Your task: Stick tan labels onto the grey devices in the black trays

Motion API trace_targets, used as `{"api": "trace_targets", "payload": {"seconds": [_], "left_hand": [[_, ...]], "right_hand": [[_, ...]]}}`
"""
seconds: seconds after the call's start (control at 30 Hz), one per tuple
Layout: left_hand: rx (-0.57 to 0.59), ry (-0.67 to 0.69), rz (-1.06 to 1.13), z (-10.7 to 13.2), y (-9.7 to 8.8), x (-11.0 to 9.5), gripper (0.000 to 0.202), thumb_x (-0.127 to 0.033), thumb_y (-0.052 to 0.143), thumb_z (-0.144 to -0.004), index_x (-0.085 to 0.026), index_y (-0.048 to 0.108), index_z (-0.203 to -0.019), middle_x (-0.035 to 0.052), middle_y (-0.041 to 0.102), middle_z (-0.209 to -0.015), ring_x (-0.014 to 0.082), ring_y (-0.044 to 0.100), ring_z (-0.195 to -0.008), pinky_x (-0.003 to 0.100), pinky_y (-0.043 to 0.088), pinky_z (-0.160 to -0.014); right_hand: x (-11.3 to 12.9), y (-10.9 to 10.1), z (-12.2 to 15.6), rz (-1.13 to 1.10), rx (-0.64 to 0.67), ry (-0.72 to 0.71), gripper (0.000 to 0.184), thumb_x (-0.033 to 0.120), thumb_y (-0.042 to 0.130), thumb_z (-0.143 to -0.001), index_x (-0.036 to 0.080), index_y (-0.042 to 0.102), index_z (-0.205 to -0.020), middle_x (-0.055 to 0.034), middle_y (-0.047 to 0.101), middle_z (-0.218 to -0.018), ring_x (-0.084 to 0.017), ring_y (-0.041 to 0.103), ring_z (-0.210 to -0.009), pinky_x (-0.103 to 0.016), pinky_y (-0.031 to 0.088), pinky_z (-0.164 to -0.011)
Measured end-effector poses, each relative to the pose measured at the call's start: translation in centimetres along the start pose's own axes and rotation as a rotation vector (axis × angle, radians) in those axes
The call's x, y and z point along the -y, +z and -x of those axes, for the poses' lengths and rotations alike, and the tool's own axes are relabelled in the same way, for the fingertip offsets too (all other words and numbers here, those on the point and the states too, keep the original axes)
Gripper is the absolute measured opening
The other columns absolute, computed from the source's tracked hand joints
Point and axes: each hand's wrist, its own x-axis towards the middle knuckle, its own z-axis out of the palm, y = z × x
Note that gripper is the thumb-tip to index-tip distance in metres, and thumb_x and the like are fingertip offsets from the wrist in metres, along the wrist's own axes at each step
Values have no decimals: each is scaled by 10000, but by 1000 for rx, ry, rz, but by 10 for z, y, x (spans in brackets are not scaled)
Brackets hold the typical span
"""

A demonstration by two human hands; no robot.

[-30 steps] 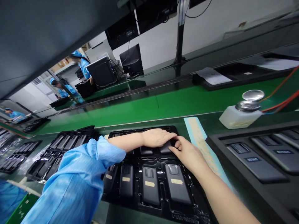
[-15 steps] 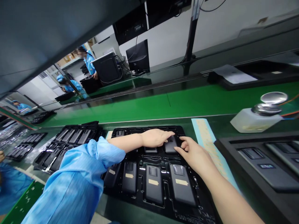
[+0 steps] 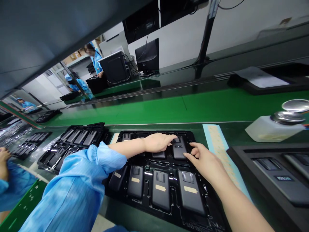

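Observation:
A black moulded tray [image 3: 194, 136] lies in front of me with rows of black rectangular parts. Those in the near row [image 3: 160, 190] carry small yellow labels. My left hand [image 3: 156, 142], in a rolled-up blue sleeve, lies flat with its fingers stretched over a black part [image 3: 179, 149] in the far row. The index fingertip rests on that part's top end. My right hand [image 3: 205, 159] is at the part's right edge. Its thumb and curled index finger are pinched against that side.
A second black tray of parts [image 3: 72, 141] lies to the left. A pale blue label strip [image 3: 217, 145], a white dispenser bottle with a metal cap [image 3: 272, 129] and a large dark tray [image 3: 277, 170] are on the right. Beyond runs a green conveyor belt [image 3: 169, 109]. Another person's hand [image 3: 3, 159] is at the left edge.
My left fingers have drawn back, so more of the far-row part shows. The right hand stays at its edge. The view has shifted slightly left.

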Motion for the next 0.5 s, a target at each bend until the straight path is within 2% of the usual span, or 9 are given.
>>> {"api": "trace_targets", "payload": {"seconds": [0.13, 0.23, 0.37, 0.5], "left_hand": [[-43, -32, 35, 11, 2, -1, 446, -59, 393, -740, -44, 289, -1173, 124, 582, -952, 195, 551, -904, 320, 435, -777], [-152, -106, 126, 27, 3, -11, 440, -63, 376, -732, -54, 268, -1158, 78, 574, -859, 171, 551, -795, 304, 437, -726], [-395, -254, 418, 60, 2, -45, 441, -66, 383, -717, -105, 240, -1133, -6, 501, -751, 100, 470, -604, 242, 412, -628], [-524, -409, 852, 93, 6, -87, 419, -53, 393, -712, -141, 243, -1093, -52, 406, -698, 49, 348, -500, 187, 352, -537]], "right_hand": [[2, 0, 0, 5, -1, 16, 420, 480, 423, -472, 227, 449, -806, 11, 489, -569, -198, 498, -575, -333, 382, -544], [2, 0, 0, 7, -9, 20, 437, 501, 406, -458, 226, 447, -794, 8, 494, -562, -204, 505, -574, -340, 386, -545], [4, -2, 0, 11, -10, -6, 433, 518, 403, -449, 226, 448, -766, 8, 497, -539, -204, 505, -541, -344, 391, -534], [14, -8, 3, 19, -17, -55, 408, 547, 396, -512, 226, 465, -754, 15, 481, -512, -185, 484, -483, -335, 392, -521]]}}
